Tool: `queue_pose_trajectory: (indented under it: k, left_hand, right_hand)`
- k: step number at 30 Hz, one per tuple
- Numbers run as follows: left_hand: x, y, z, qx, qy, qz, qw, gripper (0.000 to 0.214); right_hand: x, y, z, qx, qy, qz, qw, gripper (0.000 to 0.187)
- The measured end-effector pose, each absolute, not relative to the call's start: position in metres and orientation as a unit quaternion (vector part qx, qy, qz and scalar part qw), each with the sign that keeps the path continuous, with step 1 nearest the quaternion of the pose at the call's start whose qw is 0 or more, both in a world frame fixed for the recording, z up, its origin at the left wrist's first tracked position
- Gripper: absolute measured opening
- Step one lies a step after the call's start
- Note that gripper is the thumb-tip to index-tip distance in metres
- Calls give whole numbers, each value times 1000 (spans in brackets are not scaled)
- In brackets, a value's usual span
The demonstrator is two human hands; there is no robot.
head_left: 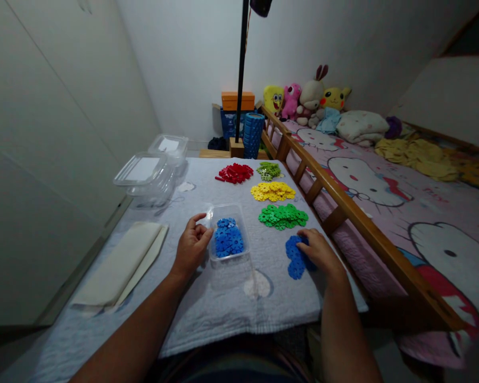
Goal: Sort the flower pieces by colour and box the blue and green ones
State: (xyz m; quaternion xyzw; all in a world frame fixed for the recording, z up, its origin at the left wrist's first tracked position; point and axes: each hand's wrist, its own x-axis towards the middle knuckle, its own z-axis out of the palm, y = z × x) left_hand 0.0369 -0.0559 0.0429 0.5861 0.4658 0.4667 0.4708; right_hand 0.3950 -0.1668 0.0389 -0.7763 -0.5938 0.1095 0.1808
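Note:
My left hand is at the left side of a clear plastic container, its curled fingers and thumb on the rim. Inside the container lies a heap of blue snowflake discs. To the right, my right hand is over a small pile of blue snowflake discs on the cloth, thumb and fingers closed on some of them. Part of that pile is hidden under the hand. Just beyond it sit green snowflake discs, then yellow snowflake discs.
Red pieces and light green pieces lie at the table's far end. Clear lidded containers stand at the left edge, near a folded cream cloth. A wooden bed rail runs along the right side.

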Motion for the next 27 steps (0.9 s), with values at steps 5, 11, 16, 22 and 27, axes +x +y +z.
queue_pose_trajectory:
  k: [5,11,16,22,27]
  left_hand:
    - [36,-56,43,588,467,465,468,52]
    - [37,-55,43,585,464,462,479,52]
    - [38,-55,44,580,459,467,484,52]
    - [38,-57,46,575,466,463,487,53]
    - [37,-55,43,586,463,463,477,51]
  right_hand:
    - [386,-173,38,-786,-580,63,205,35]
    - [356,-192,17,-815,-556,9,161,73]
    - [327,-190,10,-794,-583,-33,167,62]
    - [303,-175,23,-756,-627,-2,187,34]
    - [300,-170,27,-732,-643,37,223,33]
